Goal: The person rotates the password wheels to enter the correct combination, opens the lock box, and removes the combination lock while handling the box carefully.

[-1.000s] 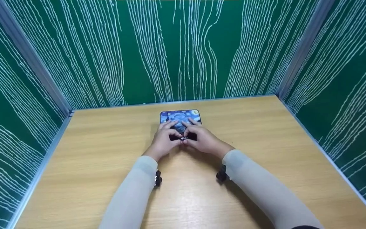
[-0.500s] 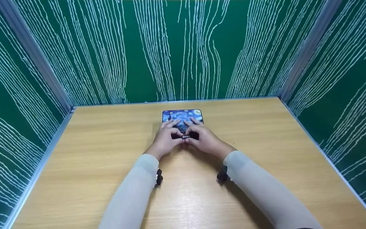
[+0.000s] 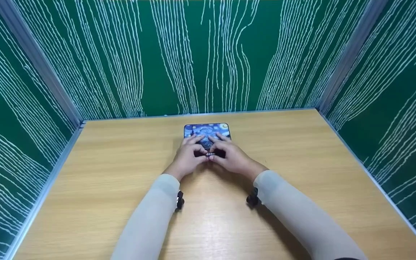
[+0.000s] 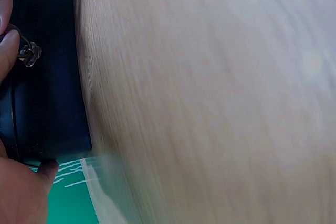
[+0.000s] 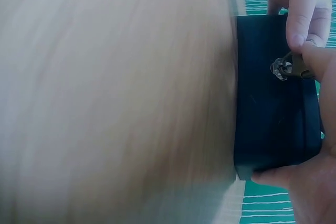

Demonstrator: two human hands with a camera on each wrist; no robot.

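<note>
A small box (image 3: 205,130) with a blue swirling-sky picture on its lid lies on the table. Its dark front side (image 5: 265,108) carries a metal clasp (image 5: 282,70). My left hand (image 3: 187,157) and right hand (image 3: 231,157) lie over the box from both sides, some fingers on the lid. At the front, thumbs and index fingers of both hands meet and pinch the clasp. In the left wrist view a wire loop shows by the thumb, above the clasp's clear-looking metal base (image 4: 30,54). The fingertips partly hide the clasp.
The wooden table (image 3: 121,169) surrounds the box, which lies near the far edge. Green panels (image 3: 208,54) with white wavy lines stand behind and at both sides, joined by grey metal posts (image 3: 349,54). Dark wrist devices (image 3: 252,199) hang beneath the sleeves.
Both hands stay at the box's front with the clasp between their fingertips. The thumbs and the clasp shift only slightly; the head view moves a little.
</note>
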